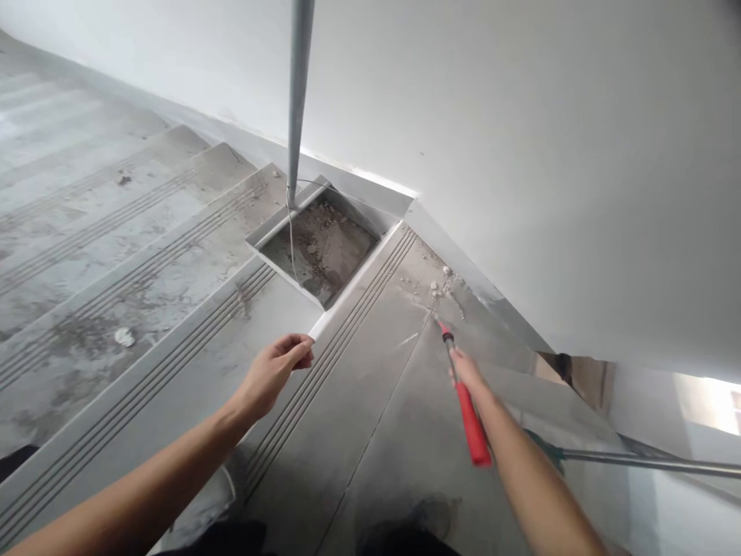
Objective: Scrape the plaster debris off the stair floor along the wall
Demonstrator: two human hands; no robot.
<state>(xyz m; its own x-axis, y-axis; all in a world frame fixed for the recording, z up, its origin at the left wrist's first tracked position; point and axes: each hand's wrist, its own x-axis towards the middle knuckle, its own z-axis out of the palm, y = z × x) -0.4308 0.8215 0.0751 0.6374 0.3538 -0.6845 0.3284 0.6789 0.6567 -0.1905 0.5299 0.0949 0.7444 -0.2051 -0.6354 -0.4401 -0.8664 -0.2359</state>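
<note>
My left hand (pixel 283 363) is closed, thumb against curled fingers, at the pale edge of the step (pixel 341 340). What its fingers hold, if anything, is hidden. Just beyond it, a square metal dustpan (pixel 283 228) with dirt and rubble inside sits against the step edge. My right hand (pixel 468 372) is wrapped round a slim tool with a red handle (pixel 473 425), a dark shaft and a red tip; its exact kind is unclear. That tip points at a small scatter of rubble (pixel 440 286) on the grey tile, near the wall.
A grey pole (pixel 299 100) rises from the dustpan, with a thin cord hanging beside it. Dusty grooved stairs (pixel 144 286) descend to the left. A white wall (pixel 521 154) borders the steps. At right lies a metal rod (pixel 642 461) with a green end.
</note>
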